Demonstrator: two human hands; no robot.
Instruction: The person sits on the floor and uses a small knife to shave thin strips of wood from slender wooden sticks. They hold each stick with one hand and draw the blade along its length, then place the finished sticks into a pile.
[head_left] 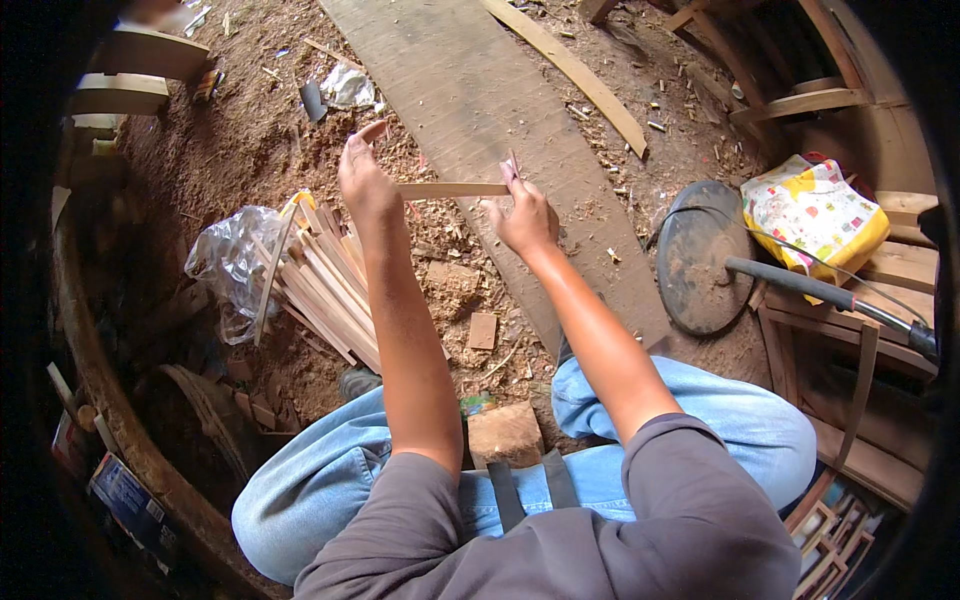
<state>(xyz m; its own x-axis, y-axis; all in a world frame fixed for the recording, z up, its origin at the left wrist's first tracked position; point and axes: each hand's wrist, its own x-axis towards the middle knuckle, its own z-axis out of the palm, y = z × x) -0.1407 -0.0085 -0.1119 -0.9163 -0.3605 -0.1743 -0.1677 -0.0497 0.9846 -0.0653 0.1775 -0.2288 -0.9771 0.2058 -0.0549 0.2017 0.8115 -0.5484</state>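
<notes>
A thin pale wooden strip (448, 190) runs level between my two hands. My left hand (370, 185) is closed on its left part, with a small curved reddish piece showing just past the fingertips. My right hand (525, 215) grips the strip's right end, and a small narrow piece I cannot make out sticks up between thumb and fingers. Beyond and below the strip lies a long dusty board (560, 260) on the shavings. Below my left hand, beside that forearm, a bundle of wooden sticks (320, 280) rests on crumpled clear plastic (225, 270).
A round dusty black base with a pole (700, 260) and a white and yellow printed bag (810, 215) sit at my right by wooden frames (800, 100). A curved pale strip (580, 75) lies ahead. A wood block (505, 435) is between my legs; a curved timber (120, 400) runs along my left.
</notes>
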